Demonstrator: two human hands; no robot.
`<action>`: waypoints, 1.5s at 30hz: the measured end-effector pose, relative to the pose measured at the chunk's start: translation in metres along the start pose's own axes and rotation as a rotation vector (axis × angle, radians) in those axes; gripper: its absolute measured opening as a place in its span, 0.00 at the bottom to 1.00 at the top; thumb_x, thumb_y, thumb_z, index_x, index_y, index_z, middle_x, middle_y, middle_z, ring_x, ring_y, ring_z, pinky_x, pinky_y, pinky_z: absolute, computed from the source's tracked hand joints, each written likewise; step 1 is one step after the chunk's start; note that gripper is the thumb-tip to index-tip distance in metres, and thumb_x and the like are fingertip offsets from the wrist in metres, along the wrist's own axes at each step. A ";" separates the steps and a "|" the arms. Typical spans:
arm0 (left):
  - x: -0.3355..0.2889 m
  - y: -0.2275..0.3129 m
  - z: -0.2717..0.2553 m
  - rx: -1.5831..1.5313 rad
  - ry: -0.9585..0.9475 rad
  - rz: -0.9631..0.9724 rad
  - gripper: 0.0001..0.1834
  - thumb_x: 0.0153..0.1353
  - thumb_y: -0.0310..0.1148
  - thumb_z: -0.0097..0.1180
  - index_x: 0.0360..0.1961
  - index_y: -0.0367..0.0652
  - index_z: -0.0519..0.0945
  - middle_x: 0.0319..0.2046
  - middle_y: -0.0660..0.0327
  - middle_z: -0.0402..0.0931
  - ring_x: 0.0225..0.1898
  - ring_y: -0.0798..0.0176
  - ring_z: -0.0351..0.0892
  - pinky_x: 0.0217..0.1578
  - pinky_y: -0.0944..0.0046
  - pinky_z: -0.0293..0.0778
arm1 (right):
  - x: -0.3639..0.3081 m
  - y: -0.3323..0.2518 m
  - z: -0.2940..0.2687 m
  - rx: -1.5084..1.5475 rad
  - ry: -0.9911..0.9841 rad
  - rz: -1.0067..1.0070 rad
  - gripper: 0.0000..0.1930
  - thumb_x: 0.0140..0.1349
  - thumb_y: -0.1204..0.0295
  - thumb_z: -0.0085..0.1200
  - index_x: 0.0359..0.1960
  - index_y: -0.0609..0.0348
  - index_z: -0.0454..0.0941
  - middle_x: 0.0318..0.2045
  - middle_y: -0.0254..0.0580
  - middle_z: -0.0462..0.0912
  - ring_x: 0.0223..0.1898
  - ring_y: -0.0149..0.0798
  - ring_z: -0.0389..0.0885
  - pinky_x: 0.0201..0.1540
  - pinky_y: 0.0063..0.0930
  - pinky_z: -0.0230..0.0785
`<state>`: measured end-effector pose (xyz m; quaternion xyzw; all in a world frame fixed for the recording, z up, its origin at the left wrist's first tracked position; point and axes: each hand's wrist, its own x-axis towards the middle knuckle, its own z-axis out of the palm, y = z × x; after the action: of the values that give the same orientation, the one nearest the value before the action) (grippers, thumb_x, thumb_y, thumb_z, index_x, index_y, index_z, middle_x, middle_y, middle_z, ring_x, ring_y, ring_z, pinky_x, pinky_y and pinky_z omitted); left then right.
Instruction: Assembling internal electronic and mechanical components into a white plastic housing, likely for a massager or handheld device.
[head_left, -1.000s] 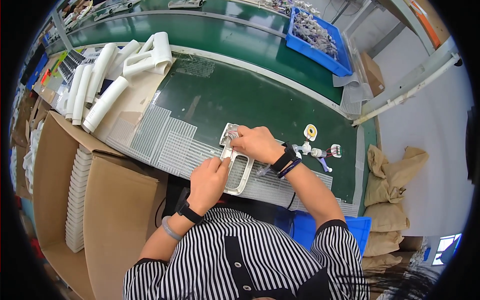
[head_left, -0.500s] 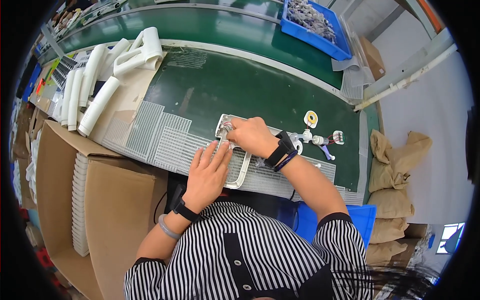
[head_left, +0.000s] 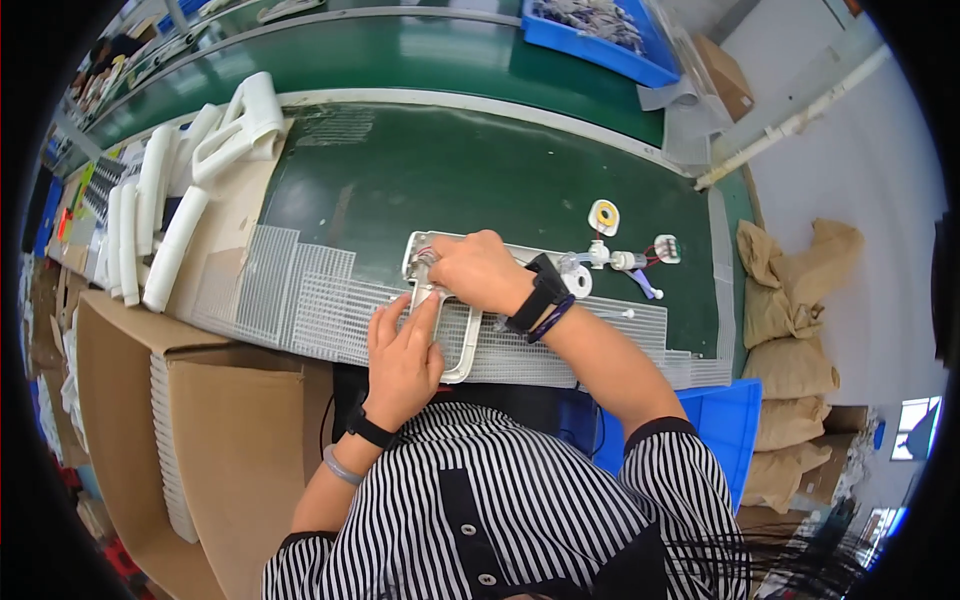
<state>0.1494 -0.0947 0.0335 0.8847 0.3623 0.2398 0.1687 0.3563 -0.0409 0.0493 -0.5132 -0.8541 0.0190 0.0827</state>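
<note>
A white plastic half-shell with a looped handle [head_left: 468, 350] lies hollow side up at the table's near edge. My left hand [head_left: 402, 350] rests on the near strip of the loop, fingers stretched out and apart, index finger pressing the strip. My right hand [head_left: 482, 272] reaches over the shell with its fingers pinched together inside the left end. Thin red wires [head_left: 428, 252] show beside those fingertips; what they pinch is hidden. Right of my right wrist is a white and clear tube fitting [head_left: 600, 256], joined by wires to a yellow-ringed disc [head_left: 606, 216] and a small green circuit board [head_left: 668, 249].
Several white shells and tubes [head_left: 176, 246] lie at the left on cardboard. A purple piece [head_left: 644, 284] sits near the fitting. White mesh matting [head_left: 330, 300] covers the near edge. An open carton [head_left: 235, 430] stands at left, a blue bin [head_left: 725, 420] at right, brown sacks [head_left: 790, 375] beyond.
The view has shifted, so the bench appears lower and further left. My left fingers have drawn back slightly along the loop, with the thumb now apart. My right hand stays at the shell's left end.
</note>
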 end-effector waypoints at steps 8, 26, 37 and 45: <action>0.003 -0.008 -0.017 0.227 -0.269 0.130 0.50 0.58 0.64 0.55 0.73 0.41 0.62 0.72 0.57 0.63 0.72 0.44 0.58 0.70 0.37 0.50 | -0.028 0.006 -0.043 0.420 0.099 0.181 0.13 0.61 0.65 0.58 0.47 0.47 0.84 0.41 0.42 0.83 0.42 0.47 0.85 0.43 0.42 0.78; 0.100 0.039 -0.034 0.028 -0.228 0.341 0.19 0.62 0.27 0.59 0.55 0.37 0.79 0.54 0.51 0.77 0.54 0.45 0.73 0.56 0.50 0.71 | -0.184 -0.008 -0.034 0.256 0.320 0.741 0.11 0.61 0.62 0.63 0.39 0.53 0.82 0.36 0.37 0.81 0.36 0.45 0.85 0.35 0.39 0.77; 0.145 0.078 0.055 0.256 -0.266 0.593 0.16 0.57 0.36 0.64 0.48 0.49 0.83 0.32 0.63 0.77 0.39 0.55 0.77 0.41 0.54 0.72 | -0.151 -0.040 -0.009 0.185 0.259 0.528 0.17 0.57 0.59 0.66 0.37 0.61 0.80 0.24 0.44 0.84 0.24 0.48 0.85 0.27 0.42 0.76; 0.146 0.082 0.074 0.308 -0.260 0.435 0.20 0.59 0.41 0.64 0.52 0.49 0.82 0.34 0.60 0.79 0.41 0.55 0.79 0.41 0.52 0.74 | -0.154 -0.047 -0.008 0.207 0.137 0.659 0.22 0.59 0.63 0.64 0.50 0.64 0.75 0.19 0.47 0.84 0.22 0.50 0.85 0.25 0.43 0.76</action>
<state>0.3267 -0.0544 0.0552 0.9801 0.1716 0.0973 0.0220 0.3876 -0.1992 0.0439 -0.7503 -0.6285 0.0965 0.1807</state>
